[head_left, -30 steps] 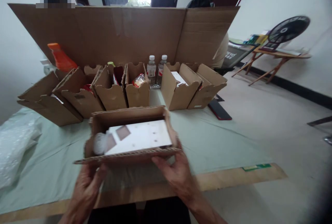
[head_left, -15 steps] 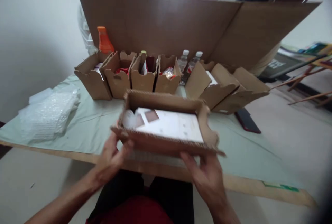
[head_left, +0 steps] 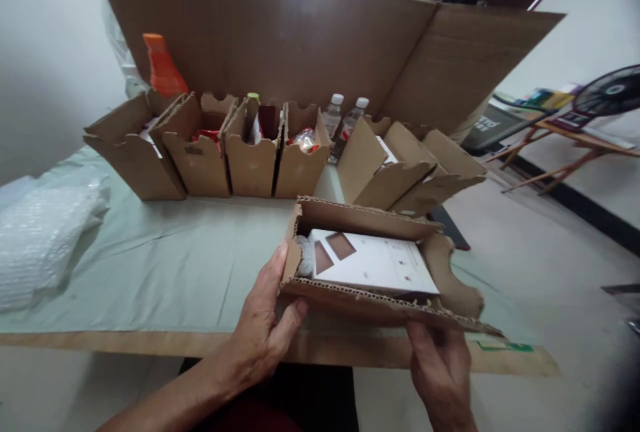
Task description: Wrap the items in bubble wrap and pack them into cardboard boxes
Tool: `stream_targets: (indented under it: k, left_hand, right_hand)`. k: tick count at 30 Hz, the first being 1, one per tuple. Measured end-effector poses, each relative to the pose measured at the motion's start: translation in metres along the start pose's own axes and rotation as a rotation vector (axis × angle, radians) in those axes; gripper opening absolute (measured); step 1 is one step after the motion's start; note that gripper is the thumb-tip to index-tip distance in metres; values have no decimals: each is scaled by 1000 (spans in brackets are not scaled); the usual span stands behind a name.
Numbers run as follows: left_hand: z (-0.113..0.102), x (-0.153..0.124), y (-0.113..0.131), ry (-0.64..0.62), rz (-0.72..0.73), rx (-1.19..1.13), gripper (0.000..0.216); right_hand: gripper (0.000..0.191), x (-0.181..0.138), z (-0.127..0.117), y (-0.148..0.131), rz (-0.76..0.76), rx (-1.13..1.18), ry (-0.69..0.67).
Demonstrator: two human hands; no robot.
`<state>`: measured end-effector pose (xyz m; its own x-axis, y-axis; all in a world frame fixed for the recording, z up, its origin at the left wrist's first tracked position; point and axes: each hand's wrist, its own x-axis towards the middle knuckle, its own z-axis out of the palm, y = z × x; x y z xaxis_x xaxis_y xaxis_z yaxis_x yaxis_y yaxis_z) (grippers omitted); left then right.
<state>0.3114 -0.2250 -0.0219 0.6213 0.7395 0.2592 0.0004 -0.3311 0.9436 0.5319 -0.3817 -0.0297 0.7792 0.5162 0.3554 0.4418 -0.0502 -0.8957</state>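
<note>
I hold an open corrugated cardboard box (head_left: 370, 302) just above the near table edge. Inside it lies a white carton (head_left: 373, 264) with brown squares, and a wad of white wrap (head_left: 305, 255) is tucked at its left end. My left hand (head_left: 263, 322) grips the box's left end, thumb up against the wall. My right hand (head_left: 440, 362) holds the front wall from below at the right, fingers curled under it.
A row of open cardboard boxes (head_left: 250, 152) stands across the table (head_left: 165, 265), two water bottles (head_left: 340, 119) behind them and an orange bottle (head_left: 160, 69) at the left. A big cardboard sheet (head_left: 280, 39) backs them. Bubble wrap (head_left: 40, 235) lies left; a fan (head_left: 607, 89) stands right.
The box has moved right and a little lower with both hands still on it. The view has swung, so the row of boxes sits further left.
</note>
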Motion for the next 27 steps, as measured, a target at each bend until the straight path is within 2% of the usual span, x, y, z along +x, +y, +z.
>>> stream_targets:
  k: [2,5,8,11,17,23,27]
  left_hand:
    - [3,-5,1,44,-6,45,81]
    - [15,-16,2,79,9,67,88]
    - [33,-25,0,34,25,69,89]
    - [51,-25,0,-19,32,89,92]
    - [73,-10,5,-52,75,114,95]
    - [79,-8,8,-99,-12,9,91]
    - [80,-6,1,-108,44,17,91]
  right_hand:
    - [52,24,10,13,-6,102,-67]
    - [57,80,27,24,-25,186,-223]
    - [62,127,45,25,-72,201,-327]
    - [64,154,64,21,-95,181,-337]
    - [81,170,92,23,-86,164,-248]
    - [81,165,105,19,-116,127,-229]
    - [74,159,110,17,-165,159,-208]
